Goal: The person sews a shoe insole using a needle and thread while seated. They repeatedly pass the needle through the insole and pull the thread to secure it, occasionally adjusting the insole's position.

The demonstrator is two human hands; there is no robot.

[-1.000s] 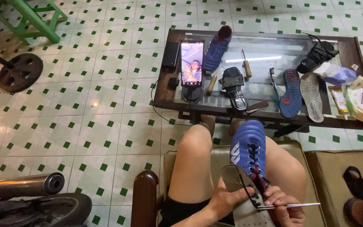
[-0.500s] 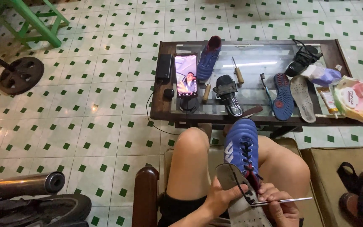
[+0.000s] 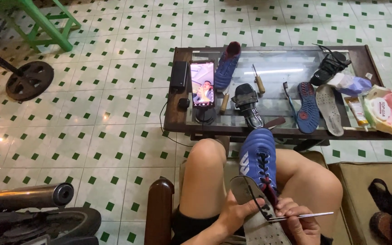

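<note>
We had the blue shoe on our lap; left hand gripped its grey insole, right hand pinched the metal rod. Risk: rod slipping off, jabbing the thumb beside it.

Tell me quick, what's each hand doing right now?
Left hand: closed, gripping the grey insole on the blue shoe.
Right hand: closed, holding a thin metal tool.

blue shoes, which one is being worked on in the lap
The blue laced shoe resting between the person's knees; the left hand grips its grey insole. The other blue shoe lies untouched on the glass table beside the phone.
</note>
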